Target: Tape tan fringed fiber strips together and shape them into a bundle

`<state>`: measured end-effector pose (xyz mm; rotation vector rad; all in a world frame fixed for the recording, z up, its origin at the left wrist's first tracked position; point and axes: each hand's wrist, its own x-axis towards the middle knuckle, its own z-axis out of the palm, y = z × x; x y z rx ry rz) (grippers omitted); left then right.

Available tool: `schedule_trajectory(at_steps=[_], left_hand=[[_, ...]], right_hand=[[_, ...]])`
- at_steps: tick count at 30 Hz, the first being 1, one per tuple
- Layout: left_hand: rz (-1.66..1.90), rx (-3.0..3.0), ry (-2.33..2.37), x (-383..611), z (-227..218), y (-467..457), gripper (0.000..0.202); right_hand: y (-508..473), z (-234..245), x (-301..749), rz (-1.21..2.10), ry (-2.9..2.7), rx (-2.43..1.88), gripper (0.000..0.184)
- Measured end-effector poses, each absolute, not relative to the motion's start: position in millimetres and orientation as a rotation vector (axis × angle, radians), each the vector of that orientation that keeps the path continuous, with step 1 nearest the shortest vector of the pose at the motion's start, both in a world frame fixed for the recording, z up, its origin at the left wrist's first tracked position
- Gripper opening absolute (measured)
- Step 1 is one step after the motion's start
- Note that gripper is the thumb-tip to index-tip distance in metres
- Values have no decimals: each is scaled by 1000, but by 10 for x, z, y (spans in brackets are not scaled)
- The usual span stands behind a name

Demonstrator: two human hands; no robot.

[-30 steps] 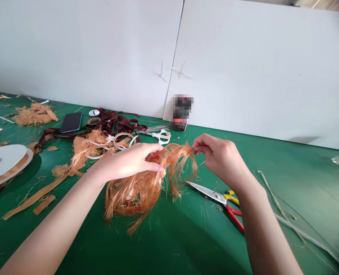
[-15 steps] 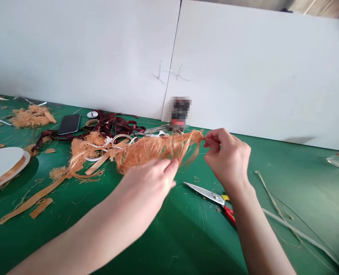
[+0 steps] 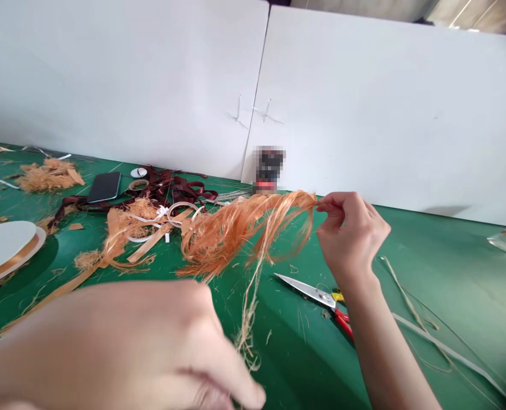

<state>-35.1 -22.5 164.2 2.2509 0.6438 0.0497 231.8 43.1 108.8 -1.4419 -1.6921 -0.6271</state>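
Note:
My right hand (image 3: pixel 350 236) is raised above the green table (image 3: pixel 441 267) and pinches one end of a bundle of shredded orange ribbon strands (image 3: pixel 236 228). The bundle hangs leftward from the pinch and fans out above the table. A thin tuft of strands (image 3: pixel 248 324) trails down from it toward my left hand (image 3: pixel 120 347). That hand is close to the camera at the bottom left, blurred, with its fingers curled together near the tuft's lower end. Whether those fingers grip the strands is unclear.
Scissors with red and yellow handles (image 3: pixel 321 299) lie under my right wrist. A phone (image 3: pixel 104 185), dark red ribbon (image 3: pixel 171 185), white rings (image 3: pixel 180 209), orange scraps (image 3: pixel 45 173) and a ribbon spool (image 3: pixel 5 250) cover the left. White boards (image 3: pixel 364 102) stand behind.
My right hand has carried the bundle's end up and to the right. My left hand has let go of the bundle's body and pulled back toward the camera, drawing out a thin tuft.

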Motion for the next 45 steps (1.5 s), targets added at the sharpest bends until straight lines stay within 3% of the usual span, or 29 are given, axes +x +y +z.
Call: schedule_trajectory(at_steps=[2, 5, 7, 12, 15, 21, 29, 32, 38, 45], left_hand=[[169, 2044, 679, -308, 1722, -97, 25], [854, 1992, 1040, -196, 1705, 78, 27], [1098, 1993, 1227, -139, 1630, 173, 34], [770, 1976, 1235, -68, 1486, 266, 56], [654, 2043, 1155, 17, 1429, 208, 54], [862, 2630, 1091, 217, 1283, -4, 40], [-57, 2784, 809, 309, 1100, -473, 62], [-217, 2765, 685, 320, 961, -619, 40], [-244, 2613, 724, 118, 1153, -616, 35], [492, 2506, 1149, -52, 1416, -64, 27]], right_hand=[[424, 1075, 2325, -643, -1715, -1352, 27], [412, 1048, 2314, -689, -1775, -1191, 30], [417, 1031, 2293, -724, -1805, -1134, 32], [476, 1007, 2232, -843, -1769, -888, 38], [498, 997, 2226, -866, -1776, -906, 37], [505, 985, 2266, -842, -1685, -1159, 32], [534, 1001, 2384, -786, -1611, -1367, 26], [564, 987, 2448, -751, -1600, -1441, 23], [591, 975, 2501, -706, -1595, -1519, 22], [560, 1030, 2495, -677, -1772, -1253, 25]])
